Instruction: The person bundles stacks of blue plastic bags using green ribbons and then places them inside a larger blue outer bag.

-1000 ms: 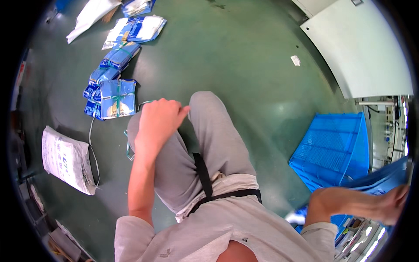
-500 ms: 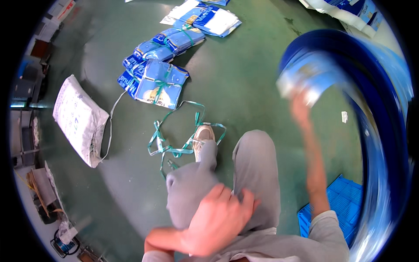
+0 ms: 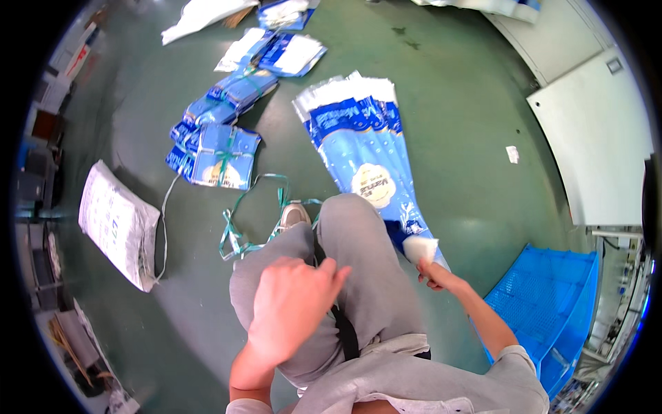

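A long, fanned-out stack of blue printed plastic bags (image 3: 365, 148) with white ends lies on the floor ahead of my right knee. My right hand (image 3: 434, 274) grips its narrow near end, where a white edge folds over beside my fingers. Above my left thigh hovers my left hand (image 3: 293, 303), nothing visible in it; its thumb stands apart and its other fingers curl loosely downward, partly hidden. Left of the stack lie folded bundles of similar blue bags (image 3: 224, 155), tied with green strap. Loose green strapping (image 3: 234, 238) trails over the floor by my shoe.
A white sack (image 3: 118, 224) with a cord lies at the left. Near my right arm stands a blue plastic crate (image 3: 545, 297). White panels (image 3: 593, 138) rise at the far right. Shelving and assorted items line the left edge.
The blue bags, blurred in mid-swing at my right before, now lie fanned on the floor ahead. My right hand has come down and nearer. My left hand has shifted left, and the view has turned.
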A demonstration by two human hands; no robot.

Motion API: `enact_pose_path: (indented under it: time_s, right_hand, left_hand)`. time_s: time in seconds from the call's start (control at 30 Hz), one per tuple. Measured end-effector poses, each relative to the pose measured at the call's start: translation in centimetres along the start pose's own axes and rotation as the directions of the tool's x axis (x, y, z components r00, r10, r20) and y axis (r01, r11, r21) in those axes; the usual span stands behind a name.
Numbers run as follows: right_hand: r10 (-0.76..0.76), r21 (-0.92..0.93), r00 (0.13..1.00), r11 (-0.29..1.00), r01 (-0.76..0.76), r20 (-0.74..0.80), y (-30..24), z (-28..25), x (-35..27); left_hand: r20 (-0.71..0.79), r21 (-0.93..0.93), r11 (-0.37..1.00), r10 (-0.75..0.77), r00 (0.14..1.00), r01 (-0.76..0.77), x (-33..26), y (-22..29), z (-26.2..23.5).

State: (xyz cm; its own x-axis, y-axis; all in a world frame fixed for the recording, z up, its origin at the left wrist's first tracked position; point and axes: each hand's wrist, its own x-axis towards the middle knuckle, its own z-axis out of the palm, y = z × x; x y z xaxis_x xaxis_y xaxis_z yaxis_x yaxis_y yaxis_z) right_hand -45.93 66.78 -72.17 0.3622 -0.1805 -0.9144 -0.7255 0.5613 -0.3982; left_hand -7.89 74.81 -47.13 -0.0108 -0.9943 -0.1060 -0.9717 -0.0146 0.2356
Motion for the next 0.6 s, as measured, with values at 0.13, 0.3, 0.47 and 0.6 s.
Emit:
enact_pose_path:
  time_s: [0.13,0.3,0.47,0.6]
  right_hand:
    - [-0.152,0.633,0.970,0.774,-0.003,0.191,-7.3,1.0,-12.5]
    - [-0.803,0.934,0.593,0.250,0.255,0.053,-12.8,2.7,-23.5]
    - [-0.883,0.704,0.182,-0.205,0.680,-0.433,-14.2,2.8,-31.1]
    - [-0.820,0.460,-0.025,-0.345,0.818,-0.572,-19.2,3.0,-35.6]
  left_hand:
    - [0.009,0.018,0.999,-0.034,0.999,0.034,0.7,0.1,-0.2]
    - [0.016,0.030,0.999,-0.031,0.999,0.030,1.2,-0.9,0.4]
    - [-0.004,0.037,0.999,-0.013,1.000,0.013,1.1,-1.5,-0.1]
    - [0.017,0.035,0.999,-0.017,1.000,0.016,1.5,-1.5,0.0]
